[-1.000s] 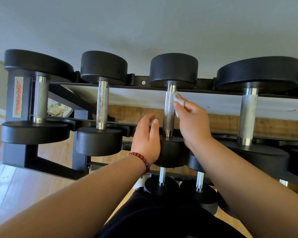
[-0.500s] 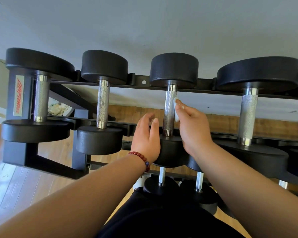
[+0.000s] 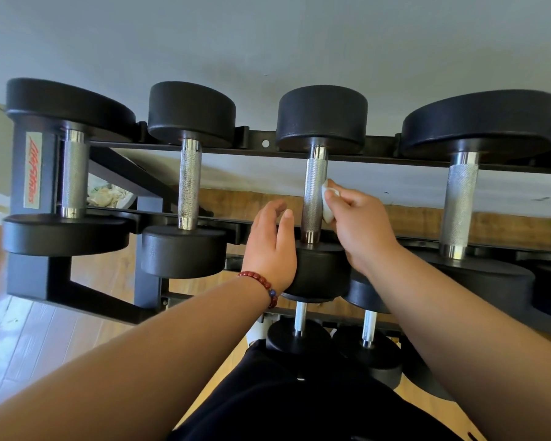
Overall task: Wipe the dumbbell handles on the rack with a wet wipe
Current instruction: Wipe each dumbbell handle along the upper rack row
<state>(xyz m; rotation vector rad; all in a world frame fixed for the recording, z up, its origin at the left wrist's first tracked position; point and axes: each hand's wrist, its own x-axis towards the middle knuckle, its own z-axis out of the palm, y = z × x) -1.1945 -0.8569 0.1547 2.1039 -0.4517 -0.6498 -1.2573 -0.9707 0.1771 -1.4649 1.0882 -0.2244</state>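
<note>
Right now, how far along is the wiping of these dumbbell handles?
Done: unclear; the two left handles show no sign either way. In hand: the right hand presses the wipe against the third handle, whose lower part looks darker, maybe damp, while the left hand steadies its front weight. Left: probably the far right handle and the two short handles below.

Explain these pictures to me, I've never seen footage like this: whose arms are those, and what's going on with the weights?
No machine here: the camera sits on a person's head, looking forward and down, so both bare arms are the wearer's own. In front stands a black rack holding dumbbells with metal handles. The right hand pinches a white wet wipe against the third handle from the left. The left hand, a bead bracelet at its wrist, rests open against that dumbbell's near head. Wooden floor lies below.
</note>
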